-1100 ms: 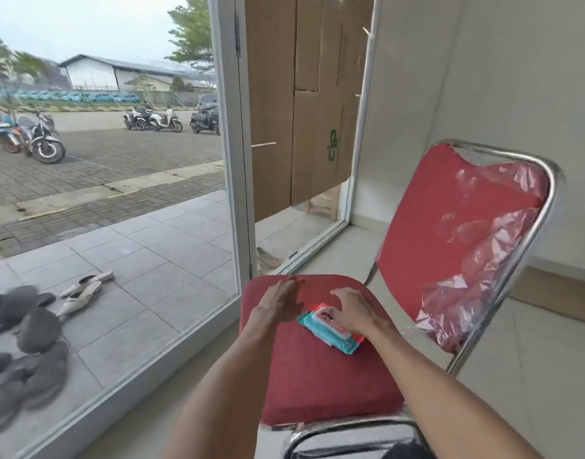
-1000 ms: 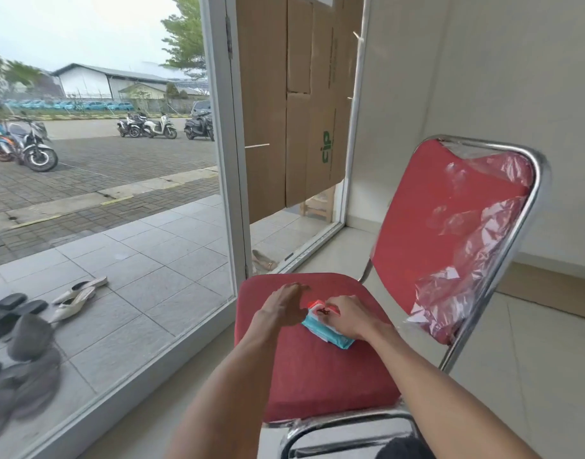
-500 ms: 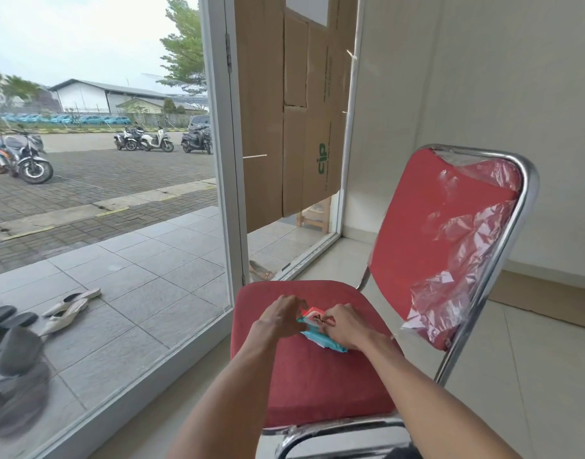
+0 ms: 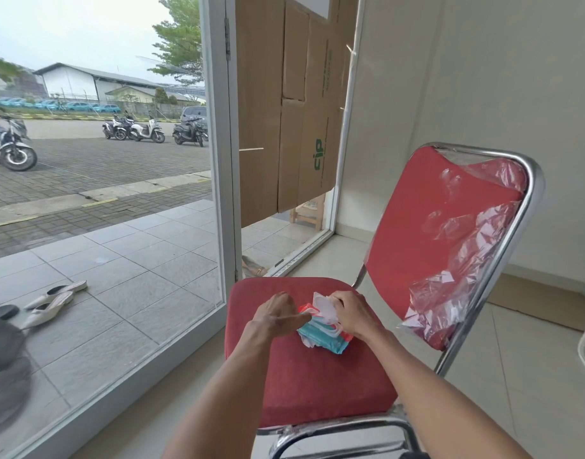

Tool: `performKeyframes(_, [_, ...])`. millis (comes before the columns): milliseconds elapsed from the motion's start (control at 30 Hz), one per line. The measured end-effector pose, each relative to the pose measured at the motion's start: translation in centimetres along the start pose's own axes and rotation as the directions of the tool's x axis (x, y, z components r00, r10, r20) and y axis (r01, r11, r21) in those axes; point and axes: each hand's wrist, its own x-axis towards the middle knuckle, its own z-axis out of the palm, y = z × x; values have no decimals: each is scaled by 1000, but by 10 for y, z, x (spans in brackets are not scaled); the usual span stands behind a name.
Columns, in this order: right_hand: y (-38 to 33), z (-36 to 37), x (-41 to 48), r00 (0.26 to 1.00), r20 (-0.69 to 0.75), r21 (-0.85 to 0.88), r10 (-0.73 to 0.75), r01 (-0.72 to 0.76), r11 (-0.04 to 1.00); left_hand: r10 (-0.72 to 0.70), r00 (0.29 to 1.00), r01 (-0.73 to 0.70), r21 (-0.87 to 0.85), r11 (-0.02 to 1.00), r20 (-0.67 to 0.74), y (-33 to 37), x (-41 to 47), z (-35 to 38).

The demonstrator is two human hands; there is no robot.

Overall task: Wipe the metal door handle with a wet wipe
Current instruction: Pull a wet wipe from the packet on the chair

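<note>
Wet wipe (image 4: 321, 304), white and crumpled, is standing up out of the top opening of a teal and red wet-wipe pack (image 4: 324, 339). The right hand (image 4: 355, 313) is pinching the wipe, with its fingers curled around the sheet. The pack is lying directly under that grip on the red chair seat (image 4: 317, 389). The left hand (image 4: 272, 314) is just to the left of the grip, laying a straight thumb against the pack's left end. Its fingers are curled and their tips are hidden, so whether it is clamping the pack cannot be told. Print on the pack is too small to read.

Far beyond the grip, cardboard sheets (image 4: 261, 127) are covering a door, and green letters reading "cip" (image 4: 318, 154) are running sideways up 1 sheet.

Bare cushion is lying on the person's side of the grip as far as the seat's front edge and the chrome frame (image 4: 344, 425). To the right of the grip the red backrest (image 4: 417, 226) is rising, with torn clear plastic wrap (image 4: 450, 276) hanging over it. To the left of the grip the seat's edge is sitting near a floor-length glass pane (image 4: 118, 260) in a white frame (image 4: 222, 160). Outside the glass, 2 white flat shoes (image 4: 52, 298) are lying on grey tiles and scooters (image 4: 145, 129) are standing on paving. Pale floor tiles (image 4: 516, 376) are lying open to the right of the chair.
</note>
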Motion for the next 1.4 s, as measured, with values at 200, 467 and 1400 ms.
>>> performKeyframes(200, [18,-1,-7,945,-283,-147,163,-210,967,131,990,-130,20,991,-45,-6,9,5])
performKeyframes(467, [16,5,-18,999,-10,-57,-46,45,997,228,973,-227,42,973,-27,3,6,6])
performKeyframes(1400, [13,1,11,902,-318,458,294,-126,880,189,977,-196,72,978,101,8,12,4])
